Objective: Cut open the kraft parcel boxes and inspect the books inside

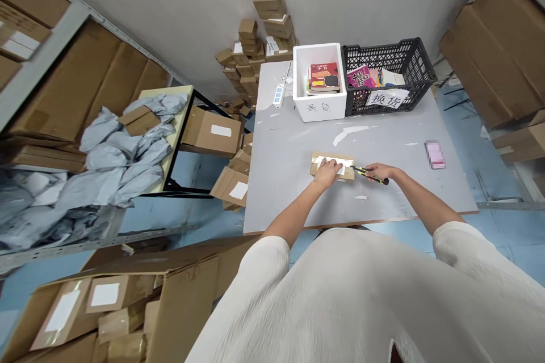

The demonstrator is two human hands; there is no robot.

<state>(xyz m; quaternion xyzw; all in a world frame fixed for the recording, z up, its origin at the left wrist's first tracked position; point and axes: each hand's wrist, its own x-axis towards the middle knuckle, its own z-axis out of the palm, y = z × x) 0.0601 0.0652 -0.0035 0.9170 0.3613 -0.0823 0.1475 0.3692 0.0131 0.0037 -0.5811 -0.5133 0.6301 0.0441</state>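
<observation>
A small brown cardboard box (315, 168) with a white label lies on the grey table (281, 181), near its front edge. My left hand (327, 172) rests on top of the box with its fingers spread over the label. Closed around a black and yellow utility knife (384, 181), my right hand (378, 171) is just right of the box. The front of the knife reaches the box's right end; whether the blade is in the cardboard is too small to tell.
Behind the box stand a white foam bin (319, 109) with books and a black crate (419, 82). A blurred pink item (435, 155) lies right, a power strip (278, 96) back left. Boxes and grey parcels (106, 150) fill the left; a large open carton (191, 300) stands front left.
</observation>
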